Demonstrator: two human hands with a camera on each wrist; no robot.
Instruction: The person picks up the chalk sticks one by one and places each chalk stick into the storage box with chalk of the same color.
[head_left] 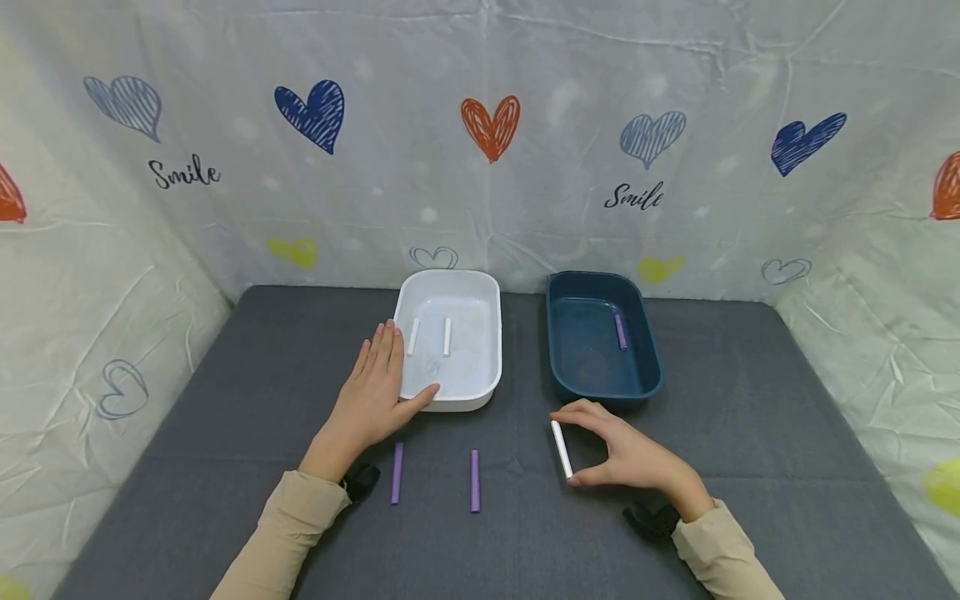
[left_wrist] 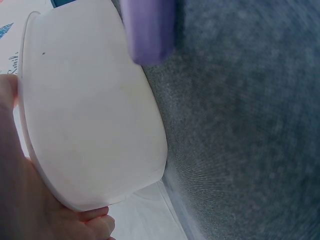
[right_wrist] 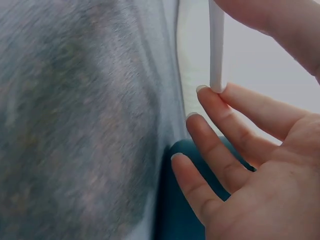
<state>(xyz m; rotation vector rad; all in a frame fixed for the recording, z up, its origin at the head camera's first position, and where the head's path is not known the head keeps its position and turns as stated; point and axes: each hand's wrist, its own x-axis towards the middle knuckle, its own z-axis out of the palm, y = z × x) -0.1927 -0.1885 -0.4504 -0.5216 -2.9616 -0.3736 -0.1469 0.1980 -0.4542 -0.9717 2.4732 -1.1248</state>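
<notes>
The left hand (head_left: 369, 393) lies with fingers straight along the left wall of the white tray (head_left: 478, 358), its thumb over the near rim; light, even pressure should steady the tray without tipping it. The right hand (head_left: 622, 450) pinches a white stick (head_left: 562, 450) end to end, fingertip on the far end, thumb on the near one, between the two trays and nearer the person. A gentle squeeze seems wise (a slim stick might snap or spring out), with the ends kept squarely opposed.

Around these, two loose white sticks (head_left: 447, 337) lie inside the white tray. Two purple sticks (head_left: 475, 481) lie on the surface (head_left: 517, 550) before it, the left one just beside the left wrist, where a sleeve could brush it. The dark blue tray (head_left: 585, 358), holding a short purple stick (head_left: 621, 332), stands just beyond the right fingers, so its near wall could catch them.
</notes>
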